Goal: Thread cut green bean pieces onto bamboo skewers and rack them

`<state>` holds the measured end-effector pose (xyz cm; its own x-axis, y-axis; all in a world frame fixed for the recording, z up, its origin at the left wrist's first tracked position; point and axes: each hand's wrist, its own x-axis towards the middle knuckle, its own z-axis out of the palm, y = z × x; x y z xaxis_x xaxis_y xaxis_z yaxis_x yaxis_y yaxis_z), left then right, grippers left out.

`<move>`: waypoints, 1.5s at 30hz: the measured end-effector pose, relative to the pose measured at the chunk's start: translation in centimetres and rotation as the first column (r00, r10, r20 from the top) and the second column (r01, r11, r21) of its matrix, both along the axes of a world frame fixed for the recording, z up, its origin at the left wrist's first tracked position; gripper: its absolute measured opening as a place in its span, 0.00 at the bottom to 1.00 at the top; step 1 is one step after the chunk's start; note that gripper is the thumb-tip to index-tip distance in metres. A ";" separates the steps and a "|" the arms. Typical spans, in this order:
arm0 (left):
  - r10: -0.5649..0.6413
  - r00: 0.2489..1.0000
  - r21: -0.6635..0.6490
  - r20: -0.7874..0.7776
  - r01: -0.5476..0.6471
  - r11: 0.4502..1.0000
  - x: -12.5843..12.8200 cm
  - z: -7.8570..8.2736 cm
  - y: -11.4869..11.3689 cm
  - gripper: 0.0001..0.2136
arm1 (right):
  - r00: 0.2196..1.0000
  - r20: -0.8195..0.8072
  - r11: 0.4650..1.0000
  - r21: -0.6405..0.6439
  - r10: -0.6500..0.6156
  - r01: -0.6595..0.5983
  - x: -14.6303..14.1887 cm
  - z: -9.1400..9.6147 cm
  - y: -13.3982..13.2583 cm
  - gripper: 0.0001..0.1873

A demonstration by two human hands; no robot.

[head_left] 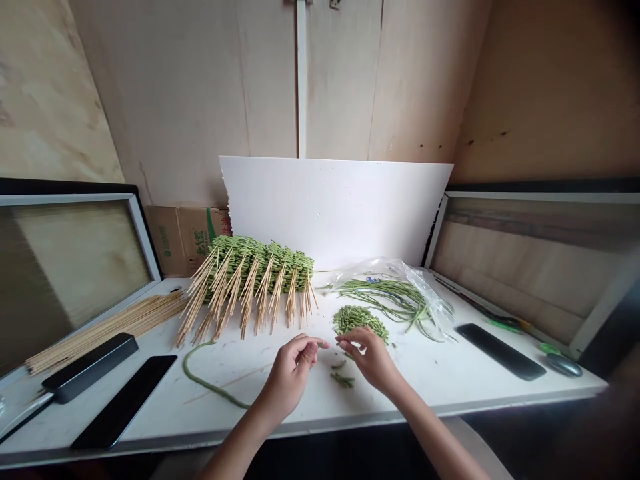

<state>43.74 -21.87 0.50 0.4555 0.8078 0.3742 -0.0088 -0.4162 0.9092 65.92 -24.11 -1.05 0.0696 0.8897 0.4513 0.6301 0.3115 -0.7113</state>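
Note:
My left hand (293, 373) hovers over the white table (450, 373), fingers curled with thumb and forefinger pinched at a thin bamboo stick I can barely make out. My right hand (370, 357) is just to its right, fingertips pinched beside a small green bean piece (339, 365); whether it grips anything is unclear. More cut bean bits (343, 381) lie under the hands. A pile of cut bean pieces (360, 319) lies just beyond the right hand. A long whole bean (205, 380) curves on the table left of my left hand.
Finished bean skewers (255, 277) are stacked at the back centre. Bare bamboo sticks (110, 327) lie left, with two black bars (90, 367). A plastic bag of long beans (400, 297) lies right, beside a black bar (500, 351). A white foam board (335, 207) leans behind.

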 end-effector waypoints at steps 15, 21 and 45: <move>-0.015 0.997 -0.036 -0.069 0.013 0.999 0.3 -1.4 0.8 0.16 | 0.994 0.098 0.995 -0.094 0.049 -0.040 2.0 1.0 -0.2 0.27; -0.026 0.998 -0.050 -0.062 0.022 0.999 0.7 -1.1 0.1 0.16 | 0.944 -0.088 0.941 -0.090 0.318 -0.325 -0.4 3.3 -2.1 0.19; -0.211 0.976 -0.003 0.061 0.211 0.977 0.6 -0.1 -0.6 0.13 | 0.880 -0.328 0.934 0.215 0.345 -0.286 -3.2 1.3 -2.0 0.19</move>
<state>44.32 -22.47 0.43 0.5928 0.6997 0.3988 -0.1503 -0.3903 0.9083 62.77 -26.16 0.28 -0.0217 0.8120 0.5833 0.1950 0.5757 -0.7941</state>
